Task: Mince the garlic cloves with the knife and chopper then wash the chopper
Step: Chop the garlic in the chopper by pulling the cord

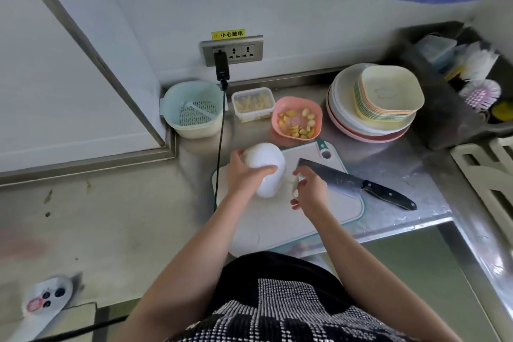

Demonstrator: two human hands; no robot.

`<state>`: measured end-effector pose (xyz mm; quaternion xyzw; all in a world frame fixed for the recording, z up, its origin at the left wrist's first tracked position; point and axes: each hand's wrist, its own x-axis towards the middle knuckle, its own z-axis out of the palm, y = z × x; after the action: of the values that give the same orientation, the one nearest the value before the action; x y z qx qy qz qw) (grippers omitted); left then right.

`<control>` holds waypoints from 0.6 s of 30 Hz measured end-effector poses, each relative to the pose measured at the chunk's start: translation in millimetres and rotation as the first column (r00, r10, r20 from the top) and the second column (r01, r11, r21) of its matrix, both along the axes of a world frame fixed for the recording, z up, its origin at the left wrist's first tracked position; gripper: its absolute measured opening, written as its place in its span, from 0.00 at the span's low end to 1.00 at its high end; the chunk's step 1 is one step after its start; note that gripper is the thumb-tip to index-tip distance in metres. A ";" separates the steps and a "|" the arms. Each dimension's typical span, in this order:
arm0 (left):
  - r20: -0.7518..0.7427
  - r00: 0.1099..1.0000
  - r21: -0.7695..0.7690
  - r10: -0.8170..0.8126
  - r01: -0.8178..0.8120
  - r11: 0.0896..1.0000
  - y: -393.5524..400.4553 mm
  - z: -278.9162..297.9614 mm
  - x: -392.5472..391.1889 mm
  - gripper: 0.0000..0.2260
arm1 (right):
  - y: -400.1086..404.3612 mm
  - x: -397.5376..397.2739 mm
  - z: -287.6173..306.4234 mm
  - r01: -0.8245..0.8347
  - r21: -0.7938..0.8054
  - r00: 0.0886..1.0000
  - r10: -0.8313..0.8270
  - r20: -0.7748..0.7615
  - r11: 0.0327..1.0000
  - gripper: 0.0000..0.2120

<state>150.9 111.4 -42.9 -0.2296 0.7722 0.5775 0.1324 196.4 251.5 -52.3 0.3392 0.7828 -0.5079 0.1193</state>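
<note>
Mid-frame, cutting board [327, 219] | my left hand [244, 175] gripped white chopper [266, 169] | right hand [311, 189] pinched something small, pull-tab perhaps | brace body, pull straight | knife [352, 183] idle right.

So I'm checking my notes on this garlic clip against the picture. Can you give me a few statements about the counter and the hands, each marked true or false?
1. The left hand grips the white chopper on the cutting board. True.
2. The right hand holds the knife by its handle. False: the knife lies flat, blade on the board, its handle untouched.
3. The pink bowl behind the board holds garlic pieces. True.
4. The clear container is empty. False: it holds pale pieces.
5. A black plug sits in the wall socket. True.
</note>
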 end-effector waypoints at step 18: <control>-0.113 0.971 -0.018 -0.213 0.212 0.977 3.3 -8.0 20.3 0.42 | 42.8 18.1 -16.5 -0.046 0.366 0.996 0.069 -0.051 0.930 0.26</control>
<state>171.2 114.7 -50.9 -0.1126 0.8003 0.5699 0.1484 214.5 294.4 -68.8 0.3161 0.8763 -0.3607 0.0446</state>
